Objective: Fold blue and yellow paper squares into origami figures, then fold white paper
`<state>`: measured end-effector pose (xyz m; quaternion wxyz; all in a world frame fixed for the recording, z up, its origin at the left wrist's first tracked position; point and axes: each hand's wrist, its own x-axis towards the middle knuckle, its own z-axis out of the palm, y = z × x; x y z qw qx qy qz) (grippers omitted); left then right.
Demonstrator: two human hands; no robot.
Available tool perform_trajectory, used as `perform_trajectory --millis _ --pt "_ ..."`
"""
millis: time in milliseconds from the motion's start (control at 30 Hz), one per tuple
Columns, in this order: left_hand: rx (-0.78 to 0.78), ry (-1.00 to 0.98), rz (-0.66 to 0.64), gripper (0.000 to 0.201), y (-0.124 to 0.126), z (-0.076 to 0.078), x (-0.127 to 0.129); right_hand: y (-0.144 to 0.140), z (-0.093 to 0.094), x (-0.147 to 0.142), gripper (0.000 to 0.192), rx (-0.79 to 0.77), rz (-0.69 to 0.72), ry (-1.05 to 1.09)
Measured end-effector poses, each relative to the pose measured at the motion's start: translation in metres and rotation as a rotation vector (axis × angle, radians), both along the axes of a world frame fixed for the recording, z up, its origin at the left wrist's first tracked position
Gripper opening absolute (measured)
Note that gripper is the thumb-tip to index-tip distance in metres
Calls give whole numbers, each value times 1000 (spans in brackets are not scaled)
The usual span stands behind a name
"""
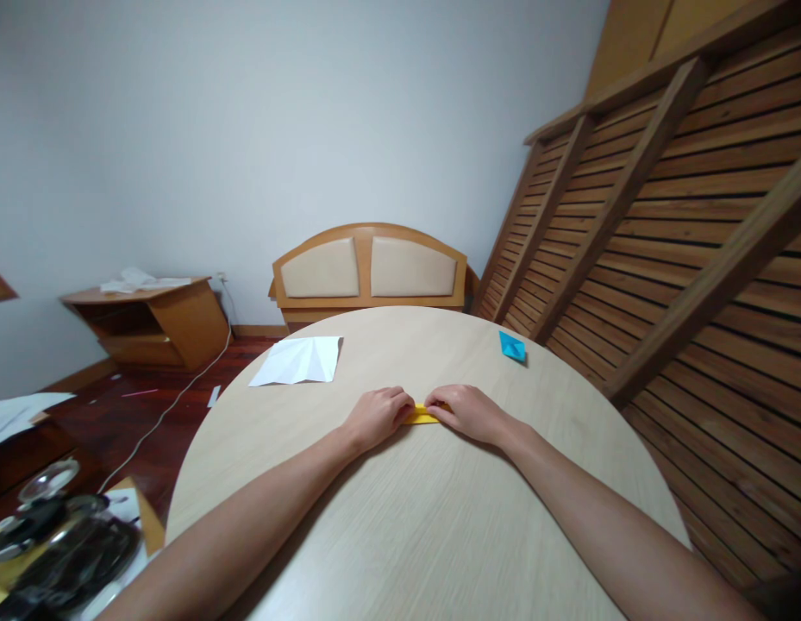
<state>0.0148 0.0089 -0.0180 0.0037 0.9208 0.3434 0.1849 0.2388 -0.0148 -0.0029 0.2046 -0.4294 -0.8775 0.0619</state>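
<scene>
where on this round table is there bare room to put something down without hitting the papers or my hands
Bare wood lies on the round table between your forearms, and across the back between the white creased sheet and the blue folded piece. It is crowded at the middle, where the left hand and right hand press the yellow paper.

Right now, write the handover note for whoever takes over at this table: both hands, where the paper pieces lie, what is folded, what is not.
Left hand: fingers curled, pressing the left end of the narrow folded yellow paper strip.
Right hand: pressing its right end; the strip lies flat on the round pale wooden table.
Done: small folded blue paper piece sits at the far right of the table.
Left: creased white paper sheet lies opened out at the far left; the yellow strip is only partly folded.
</scene>
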Motion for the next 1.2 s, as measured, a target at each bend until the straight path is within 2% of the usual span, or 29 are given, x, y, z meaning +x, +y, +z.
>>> perform_trajectory --millis 433,700,933,1200 --pt "-2 5 -5 20 2 -2 -1 2 -1 1 26 -4 28 -25" --pt "-23 29 21 20 2 0 -1 -2 -2 -5 20 38 23 -5" --pt "-75 -29 66 22 3 -1 -1 -2 -3 -4 12 67 169 7" --pt "-147 -157 91 25 2 -2 0 3 -6 -1 14 79 157 99"
